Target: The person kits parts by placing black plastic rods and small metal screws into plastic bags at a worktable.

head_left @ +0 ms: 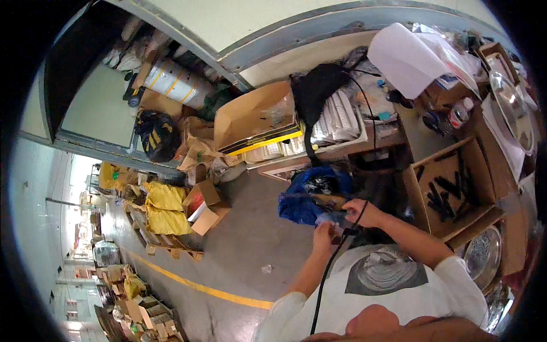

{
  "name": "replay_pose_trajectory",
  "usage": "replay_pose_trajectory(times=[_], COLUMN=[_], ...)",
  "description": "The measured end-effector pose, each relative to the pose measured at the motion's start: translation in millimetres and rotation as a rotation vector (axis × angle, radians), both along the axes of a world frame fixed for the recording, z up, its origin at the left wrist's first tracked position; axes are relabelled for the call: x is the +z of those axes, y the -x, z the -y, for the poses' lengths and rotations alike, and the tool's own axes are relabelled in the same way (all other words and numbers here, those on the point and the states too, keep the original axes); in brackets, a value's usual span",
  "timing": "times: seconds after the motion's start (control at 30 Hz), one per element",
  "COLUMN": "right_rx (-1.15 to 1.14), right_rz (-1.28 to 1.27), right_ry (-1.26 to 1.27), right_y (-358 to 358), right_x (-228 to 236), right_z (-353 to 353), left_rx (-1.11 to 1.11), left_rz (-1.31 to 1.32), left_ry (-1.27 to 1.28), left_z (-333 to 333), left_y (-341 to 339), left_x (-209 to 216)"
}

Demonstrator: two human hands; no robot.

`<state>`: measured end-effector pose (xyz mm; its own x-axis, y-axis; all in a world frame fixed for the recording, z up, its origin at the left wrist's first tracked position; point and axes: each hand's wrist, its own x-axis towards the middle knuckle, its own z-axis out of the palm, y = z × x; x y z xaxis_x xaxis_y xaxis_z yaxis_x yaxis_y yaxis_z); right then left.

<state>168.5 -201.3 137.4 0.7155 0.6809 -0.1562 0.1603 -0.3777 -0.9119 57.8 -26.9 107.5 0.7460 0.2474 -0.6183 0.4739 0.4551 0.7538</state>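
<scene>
The person's two hands are close together, at the near side of a blue plastic bag (293, 208). The left hand (323, 235) has its thumb and fingertips together, and they seem to be clamped on a small piece of clear plastic (329, 218). This piece is between the two hands, just at the near edge of the blue bag; its exact form is too blurred to tell. The right hand (366, 213) is a little farther and to the right, with bent fingers pointing to the left; whether its grip is clamped on something, I cannot tell. A black cable (326, 276) runs from the near edge, over the white shirt (319, 305), and passes beside the right hand.

The blue bag is open, and some dark contents are visible inside. On the right there is an open cardboard box (419, 199), in which many black strips (450, 196) lie in different directions. Farther on the right, a clear bottle (460, 113) stands near a shiny round metal tray (514, 108). On the far side of the blue bag, a larger open carton (250, 122) with a yellow and black edge is next to a black cloth (320, 85). On the left, yellow sacks (165, 211) lie on a wooden pallet (171, 249), and a yellow line (199, 283) crosses the grey floor (245, 233).
</scene>
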Motion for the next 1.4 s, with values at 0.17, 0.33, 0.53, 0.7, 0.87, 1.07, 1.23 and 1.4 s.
replay_pose_trajectory(times=[0.17,0.33,0.53,0.7,0.87,1.07,1.23,1.4], right_rx=[-0.177,0.071,0.363,0.280,0.422,0.446,0.359,0.332], right_rz=[0.107,0.008,0.324,0.569,0.322,0.134,0.239,0.576], right_ry=[0.319,0.741,0.791,0.722,0.651,0.586,0.458,0.057], right_y=[-44.8,-78.0,-101.5,-106.4,-136.9,-140.9,-123.4,-102.2], right_x=[-97.7,-100.7,-67.7,-113.6,-129.1,-134.1,-109.2,-106.7], right_z=[-97.6,-135.0,-115.6,-117.2,-126.5,-140.3,-124.9,-107.7], left_rx=[0.163,0.089,0.445,0.375,0.184,0.065,0.422,-0.400], left_rz=[0.000,-0.081,-0.103,-0.068,-0.111,-0.091,-0.086,0.041], left_ry=[-0.037,-0.268,0.299,0.150,-0.001,-0.168,0.179,-1.085], left_z=[-19.7,-22.2,-0.1,2.8,5.1,4.4,8.6,-8.4], left_y=[46.5,119.0,116.6,106.0,112.0,131.3,144.0,151.0], left_x=[9.3,-44.5,-9.5,-13.5,-21.8,-30.0,-46.9,-56.6])
